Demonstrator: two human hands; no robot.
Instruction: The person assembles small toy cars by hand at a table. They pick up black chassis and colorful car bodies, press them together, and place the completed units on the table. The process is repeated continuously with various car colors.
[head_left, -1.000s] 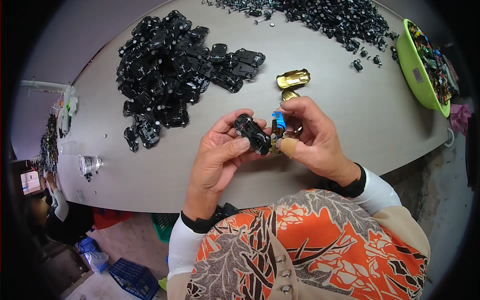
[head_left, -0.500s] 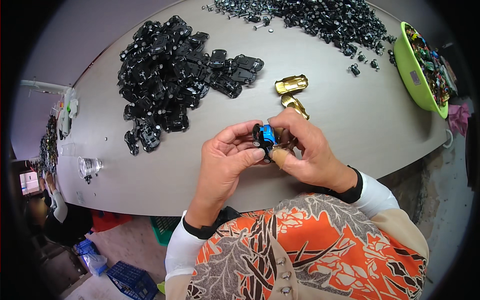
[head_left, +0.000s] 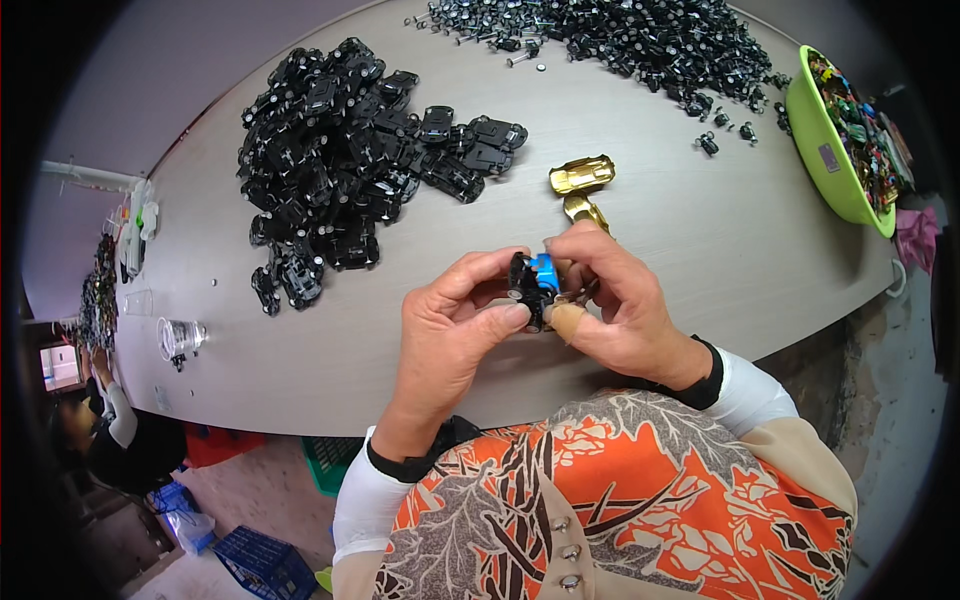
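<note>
Just above the table's near edge, a small toy car (head_left: 544,272) with a blue body and a black wheeled base is held between both hands. My left hand (head_left: 452,318) is closed on its left side, where the black base and wheels show. My right hand (head_left: 622,305) pinches the other side, its fingers curled and hiding part of the car. Tan tape wraps the right thumb. Beyond the right fingers lie two gold toy car bodies, one (head_left: 582,174) fully in view and another (head_left: 584,209) partly covered by the hand.
A big heap of black toy car bases (head_left: 330,140) lies at the left. Small wheel-and-axle parts (head_left: 660,40) are piled at the far side. A green basin (head_left: 825,150) of colourful pieces stands right, a clear cup (head_left: 178,338) left. Another person (head_left: 125,425) works far left.
The toy car has turned slightly between my fingers, showing less of its blue body and more of the black base. Both hands stay almost in place.
</note>
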